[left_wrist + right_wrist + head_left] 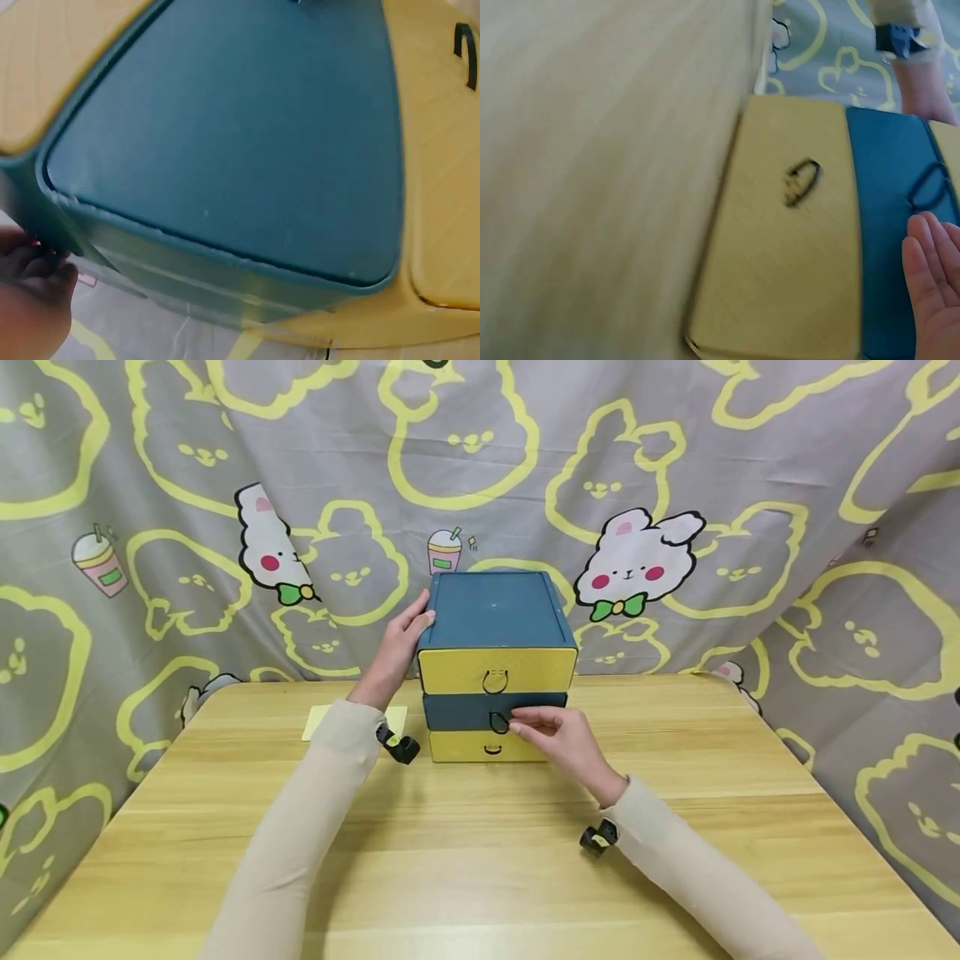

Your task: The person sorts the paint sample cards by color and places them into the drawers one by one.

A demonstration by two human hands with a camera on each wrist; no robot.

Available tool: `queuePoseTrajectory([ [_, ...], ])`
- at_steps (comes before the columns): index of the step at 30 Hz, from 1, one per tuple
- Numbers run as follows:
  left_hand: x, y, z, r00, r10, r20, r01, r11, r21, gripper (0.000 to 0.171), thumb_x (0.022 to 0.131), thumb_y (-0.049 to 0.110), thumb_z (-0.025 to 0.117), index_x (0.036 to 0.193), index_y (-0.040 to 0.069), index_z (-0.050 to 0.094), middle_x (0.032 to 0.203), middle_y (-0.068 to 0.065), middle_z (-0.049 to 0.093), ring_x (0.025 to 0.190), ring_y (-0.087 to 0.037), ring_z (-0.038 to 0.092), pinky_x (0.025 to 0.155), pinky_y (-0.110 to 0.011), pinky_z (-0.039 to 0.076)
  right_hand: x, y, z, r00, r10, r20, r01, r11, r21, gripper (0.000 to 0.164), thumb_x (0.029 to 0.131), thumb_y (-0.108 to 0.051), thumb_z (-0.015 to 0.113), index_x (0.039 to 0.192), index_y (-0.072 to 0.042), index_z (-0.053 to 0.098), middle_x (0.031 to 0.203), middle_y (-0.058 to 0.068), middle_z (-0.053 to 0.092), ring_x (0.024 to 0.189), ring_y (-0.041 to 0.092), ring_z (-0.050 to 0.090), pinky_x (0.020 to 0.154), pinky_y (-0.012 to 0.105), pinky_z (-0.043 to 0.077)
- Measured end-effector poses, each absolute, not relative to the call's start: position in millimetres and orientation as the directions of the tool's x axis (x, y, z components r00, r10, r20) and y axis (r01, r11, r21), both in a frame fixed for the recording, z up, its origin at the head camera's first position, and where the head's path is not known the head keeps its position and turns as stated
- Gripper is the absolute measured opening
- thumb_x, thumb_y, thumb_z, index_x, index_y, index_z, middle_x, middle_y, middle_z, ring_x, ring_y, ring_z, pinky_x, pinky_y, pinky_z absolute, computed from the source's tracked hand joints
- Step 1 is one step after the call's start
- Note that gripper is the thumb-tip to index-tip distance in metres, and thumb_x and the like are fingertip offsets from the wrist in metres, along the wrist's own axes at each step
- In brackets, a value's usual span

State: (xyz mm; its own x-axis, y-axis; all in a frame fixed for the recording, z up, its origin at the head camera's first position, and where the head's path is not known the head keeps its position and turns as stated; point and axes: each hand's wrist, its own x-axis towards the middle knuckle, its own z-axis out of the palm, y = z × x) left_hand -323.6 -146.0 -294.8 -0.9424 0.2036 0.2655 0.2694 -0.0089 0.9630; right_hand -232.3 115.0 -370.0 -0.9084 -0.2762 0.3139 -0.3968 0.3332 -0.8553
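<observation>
Your left hand (400, 647), fingers extended, touching the drawer stack (476, 667); your right hand (564, 737), fingers together, beside the black loop (491, 722).

Head: bright, soft shadows | wrist views: blurred (tabletop (592, 187) smeared)

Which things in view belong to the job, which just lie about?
In use:
blue-and-yellow plastic drawer stack, left hand on its side
black loop handle on blue middle drawer, right hand close by

Not in use:
yellow rectangular sheet
grey patterned fabric curtain

Yellow and blue drawers (459, 713) have black handles (471, 60).
</observation>
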Motion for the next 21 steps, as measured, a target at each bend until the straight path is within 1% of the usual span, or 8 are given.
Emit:
queuePoseTrajectory([
  [1,-320,-146,-295,-0.943,0.193,0.271,0.275,-0.01,0.961,0.06,0.101,0.027,0.043,0.152,0.012,0.016,0.16,0.003,0.011,0.146,-0.01,0.008,0.118,-0.032,0.014,-231,118,-367,-0.904,-0.265,0.335,-0.413,0.337,-0.846,0.029,0.087,-0.025,0.068,0.109,-0.005,0.072,0.101,0.012,0.072,0.085,0.019,0.07,0.063,0.021,0.053],
  [3,-313,-147,-295,-0.942,0.173,0.288,0.293,0.001,0.956,0.059,0.101,0.027,0.043,0.152,0.013,0.018,0.159,0.003,0.013,0.146,-0.011,0.011,0.118,-0.032,0.016,-229,126,-360,-0.89,-0.238,0.389,-0.449,0.316,-0.836,0.025,0.089,-0.022,0.066,0.103,-0.002,0.073,0.095,0.014,0.073,0.08,0.019,0.07,0.062,0.021,0.053],
  [6,-299,-149,-293,-0.938,0.131,0.321,0.329,0.043,0.943,0.058,0.1,0.028,0.044,0.152,0.015,0.02,0.159,0.002,0.017,0.145,-0.01,0.016,0.117,-0.031,0.018,-226,139,-345,-0.855,-0.181,0.485,-0.517,0.257,-0.816,0.02,0.09,-0.014,0.064,0.093,0.004,0.074,0.08,0.014,0.073,0.067,0.019,0.069,0.055,0.02,0.051],
  [10,-275,-148,-290,-0.933,0.08,0.35,0.357,0.087,0.93,0.06,0.099,0.034,0.047,0.151,0.023,0.021,0.157,0.008,0.021,0.143,-0.007,0.02,0.116,-0.031,0.022,-229,156,-321,-0.797,-0.058,0.602,-0.6,0.196,-0.776,0.02,0.09,-0.008,0.063,0.082,0.008,0.072,0.063,0.001,0.069,0.051,0.014,0.058,0.047,0.019,0.045],
  [13,-256,-142,-289,-0.931,0.049,0.361,0.364,0.094,0.927,0.061,0.098,0.036,0.049,0.151,0.027,0.02,0.156,0.013,0.022,0.143,-0.006,0.021,0.116,-0.031,0.023,-239,164,-305,-0.776,0.051,0.629,-0.619,0.135,-0.774,0.021,0.09,-0.009,0.063,0.079,0.007,0.071,0.061,-0.005,0.066,0.048,0.012,0.053,0.047,0.019,0.044],
  [15,-244,-137,-289,-0.929,0.014,0.369,0.369,0.078,0.926,0.061,0.097,0.034,0.05,0.151,0.027,0.021,0.155,0.013,0.024,0.142,-0.007,0.024,0.115,-0.031,0.024,-248,166,-295,-0.78,0.111,0.616,-0.605,0.118,-0.788,0.02,0.09,-0.014,0.064,0.081,0.003,0.071,0.064,-0.005,0.066,0.052,0.012,0.054,0.051,0.018,0.047],
  [18,-228,-128,-292,-0.921,-0.059,0.386,0.385,0.024,0.923,0.059,0.097,0.025,0.052,0.15,0.021,0.025,0.153,0.009,0.03,0.14,-0.009,0.028,0.115,-0.03,0.024,-265,164,-284,-0.83,0.149,0.537,-0.515,0.165,-0.841,0.02,0.089,-0.023,0.066,0.094,-0.005,0.071,0.08,-0.005,0.068,0.068,0.01,0.06,0.063,0.018,0.05],
  [21,-213,-117,-299,-0.907,-0.137,0.398,0.406,-0.033,0.913,0.055,0.095,0.015,0.052,0.146,0.013,0.032,0.148,0.003,0.036,0.135,-0.011,0.033,0.114,-0.029,0.025,-283,158,-275,-0.895,0.113,0.43,-0.391,0.261,-0.882,0.034,0.089,-0.031,0.065,0.113,-0.008,0.066,0.103,-0.002,0.066,0.093,0.009,0.06,0.082,0.022,0.049],
])
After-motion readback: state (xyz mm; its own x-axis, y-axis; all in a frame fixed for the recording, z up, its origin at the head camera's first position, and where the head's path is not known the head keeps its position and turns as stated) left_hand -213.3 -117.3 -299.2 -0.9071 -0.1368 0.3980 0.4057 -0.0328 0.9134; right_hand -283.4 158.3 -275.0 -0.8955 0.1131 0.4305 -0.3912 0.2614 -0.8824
